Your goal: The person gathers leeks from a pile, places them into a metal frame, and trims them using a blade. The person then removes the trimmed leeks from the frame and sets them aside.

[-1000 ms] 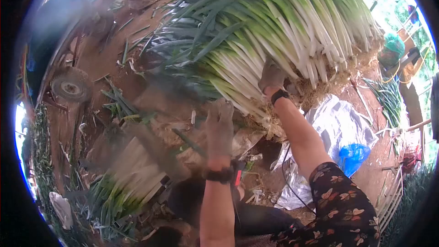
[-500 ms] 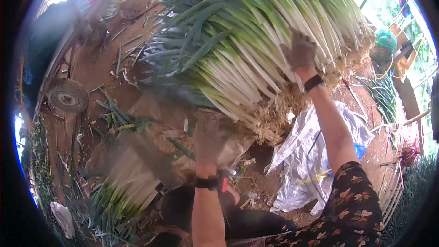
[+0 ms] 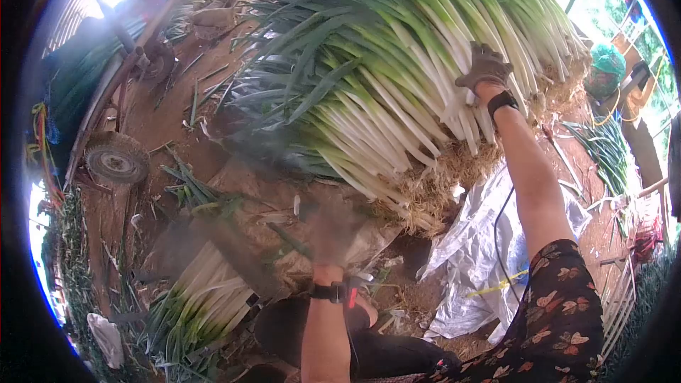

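A big heap of green onions [image 3: 397,92] fills the upper middle, white stalks and hairy roots toward me. My right hand [image 3: 486,69], in a dark glove, rests on the white stalks at the heap's right side, fingers bent over them; a short pale piece shows beside the palm. Below the heap, over sacking, is my left hand [image 3: 333,230], smeared by a blur so its fingers cannot be made out. A smaller bunch of green onions [image 3: 206,298] lies at the lower left.
A small wheel [image 3: 115,158] of a cart stands at the left. Crumpled white plastic sheeting [image 3: 472,255] spreads below the roots. A green net bundle [image 3: 605,67] and more onion leaves [image 3: 603,145] are at the right. Cut leaves litter the brown ground.
My right hand has shifted slightly up and right along the stalks, its fingers more spread. My left hand has moved slightly right. The whole view has shifted a little.
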`<action>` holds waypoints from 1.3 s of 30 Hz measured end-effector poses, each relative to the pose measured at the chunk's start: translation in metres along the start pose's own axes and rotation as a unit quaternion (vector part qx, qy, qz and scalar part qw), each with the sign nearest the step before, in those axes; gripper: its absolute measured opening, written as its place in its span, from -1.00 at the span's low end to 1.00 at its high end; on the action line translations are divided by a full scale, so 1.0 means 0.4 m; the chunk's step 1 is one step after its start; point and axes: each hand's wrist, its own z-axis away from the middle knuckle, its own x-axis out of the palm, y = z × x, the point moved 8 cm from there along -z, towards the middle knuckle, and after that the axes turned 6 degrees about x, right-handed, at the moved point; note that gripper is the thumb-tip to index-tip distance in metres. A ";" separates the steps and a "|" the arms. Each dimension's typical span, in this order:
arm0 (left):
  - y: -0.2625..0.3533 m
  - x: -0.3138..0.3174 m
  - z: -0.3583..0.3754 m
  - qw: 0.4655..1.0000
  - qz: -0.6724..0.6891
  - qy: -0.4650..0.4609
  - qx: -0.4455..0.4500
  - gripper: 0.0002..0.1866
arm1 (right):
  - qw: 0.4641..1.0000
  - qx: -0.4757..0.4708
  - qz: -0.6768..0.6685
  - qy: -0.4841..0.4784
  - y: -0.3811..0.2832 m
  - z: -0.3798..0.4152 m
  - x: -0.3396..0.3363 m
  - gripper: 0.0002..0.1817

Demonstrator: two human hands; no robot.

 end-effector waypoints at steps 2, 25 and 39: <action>0.053 0.015 0.001 0.879 -0.451 -0.085 0.128 -0.67 | 0.998 -0.002 -0.062 -0.031 0.014 -0.011 0.042 0.16; 0.131 -0.067 0.007 0.998 0.000 0.051 -0.044 -0.67 | 0.913 0.009 -0.343 -0.221 0.060 0.041 0.099 0.10; 0.302 0.249 0.059 0.867 0.498 -0.017 -0.011 -0.45 | 0.865 -0.172 -0.322 -0.346 0.184 0.915 0.109 -0.07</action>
